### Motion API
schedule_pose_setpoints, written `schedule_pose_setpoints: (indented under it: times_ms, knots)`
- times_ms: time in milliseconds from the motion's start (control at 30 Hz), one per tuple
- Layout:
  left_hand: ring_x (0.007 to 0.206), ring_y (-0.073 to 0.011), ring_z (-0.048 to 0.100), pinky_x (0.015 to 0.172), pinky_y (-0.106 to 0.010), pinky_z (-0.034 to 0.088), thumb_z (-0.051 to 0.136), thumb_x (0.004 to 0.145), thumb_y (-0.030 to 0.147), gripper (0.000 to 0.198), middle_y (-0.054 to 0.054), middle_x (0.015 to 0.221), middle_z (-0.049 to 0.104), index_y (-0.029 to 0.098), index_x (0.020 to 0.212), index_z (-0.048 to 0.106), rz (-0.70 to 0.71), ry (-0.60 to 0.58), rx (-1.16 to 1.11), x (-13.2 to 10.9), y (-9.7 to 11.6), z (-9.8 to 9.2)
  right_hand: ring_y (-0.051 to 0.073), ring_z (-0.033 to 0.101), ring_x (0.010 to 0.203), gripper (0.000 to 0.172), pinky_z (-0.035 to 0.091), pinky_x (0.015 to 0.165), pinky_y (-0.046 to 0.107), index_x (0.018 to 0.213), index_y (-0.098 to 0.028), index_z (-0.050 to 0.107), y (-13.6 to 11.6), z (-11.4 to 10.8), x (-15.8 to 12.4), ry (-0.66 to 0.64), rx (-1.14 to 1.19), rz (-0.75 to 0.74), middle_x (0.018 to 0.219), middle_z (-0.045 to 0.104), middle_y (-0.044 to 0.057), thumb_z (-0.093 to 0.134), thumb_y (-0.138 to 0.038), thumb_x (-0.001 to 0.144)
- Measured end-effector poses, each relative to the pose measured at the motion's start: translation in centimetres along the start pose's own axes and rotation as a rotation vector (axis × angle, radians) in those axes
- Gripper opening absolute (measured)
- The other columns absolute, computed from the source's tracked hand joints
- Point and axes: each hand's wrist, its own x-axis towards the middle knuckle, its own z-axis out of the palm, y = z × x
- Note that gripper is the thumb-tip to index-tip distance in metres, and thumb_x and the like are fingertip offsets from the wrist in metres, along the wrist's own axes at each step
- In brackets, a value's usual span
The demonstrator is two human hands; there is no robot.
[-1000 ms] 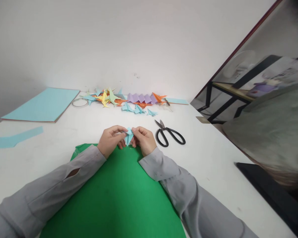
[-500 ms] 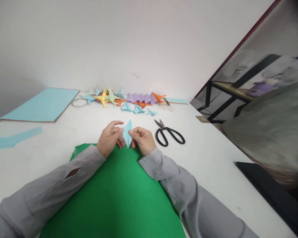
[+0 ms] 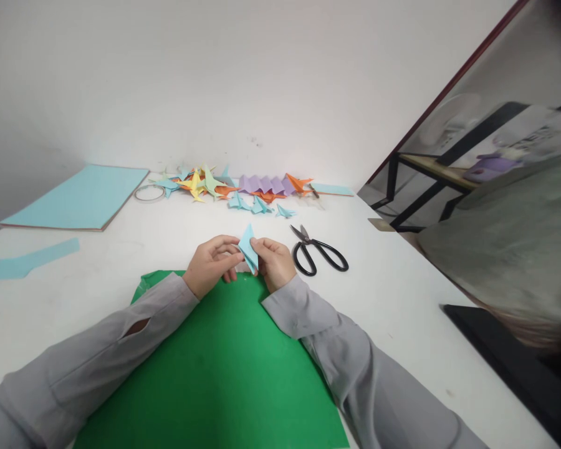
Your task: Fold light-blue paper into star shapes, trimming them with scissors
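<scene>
A small light-blue piece of folded paper [image 3: 247, 247], diamond-shaped with loose lower flaps, is held up above the far edge of a green sheet [image 3: 215, 362]. My right hand [image 3: 275, 259] pinches its right side, thumb across the front. At its left edge is my left hand [image 3: 215, 262], fingers curled and thumb against the lower flap; the fingertips behind the paper are hidden. Just right of my right hand lie black-handled scissors [image 3: 318, 249], blades parted, on the white table [image 3: 393, 349].
Along the wall lie colourful folded paper birds [image 3: 210, 184] and a purple pleated strip [image 3: 264, 185]. A stack of blue paper [image 3: 79, 196], a tape roll [image 3: 149, 193] and a cut blue strip [image 3: 32, 260] are at the left. A dark chair edge [image 3: 495, 368] borders the right.
The folded paper has shifted slightly right and turned, so its lower flaps now show apart. My left thumb has moved to the lower left flap.
</scene>
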Motion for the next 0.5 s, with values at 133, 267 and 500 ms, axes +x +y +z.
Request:
schedule_pose_setpoints:
  times_ms: [133, 267, 500]
  knots:
    - [0.036, -0.0079, 0.052, 0.034, -0.02, 0.04, 0.066, 0.06, 0.02, 0.029, 0.004, 0.061, 0.056, 0.013, 0.086, 0.054, 0.017, 0.008, 0.007, 0.02, -0.05, 0.08, 0.005, 0.035, 0.025, 0.033, 0.021, 0.027, 0.017, 0.05, -0.017, 0.05, -0.1, 0.02, -0.12, -0.005, -0.051, -0.012, 0.031, 0.045, -0.006, 0.065, -0.043, 0.064]
    - [0.03, -0.0062, 0.045, 0.032, -0.018, 0.036, 0.06, 0.062, 0.015, 0.02, 0.006, 0.045, 0.052, 0.012, 0.082, 0.061, 0.044, 0.031, 0.074, 0.05, -0.04, -0.02, 0.003, 0.027, 0.023, 0.034, 0.015, 0.026, 0.017, 0.05, -0.017, 0.049, -0.51, 0.22, -0.45, -0.042, -0.061, -0.002, 0.03, 0.041, -0.008, 0.065, -0.042, 0.065]
    - [0.034, -0.0094, 0.049, 0.035, -0.02, 0.04, 0.054, 0.065, 0.016, 0.019, 0.003, 0.039, 0.053, 0.01, 0.079, 0.066, 0.041, 0.088, 0.122, -0.01, 0.11, -0.06, 0.005, 0.037, 0.025, 0.034, 0.024, 0.028, 0.016, 0.053, -0.017, 0.051, -0.45, 0.29, -0.59, -0.044, -0.096, -0.068, 0.032, 0.047, -0.006, 0.061, -0.045, 0.069]
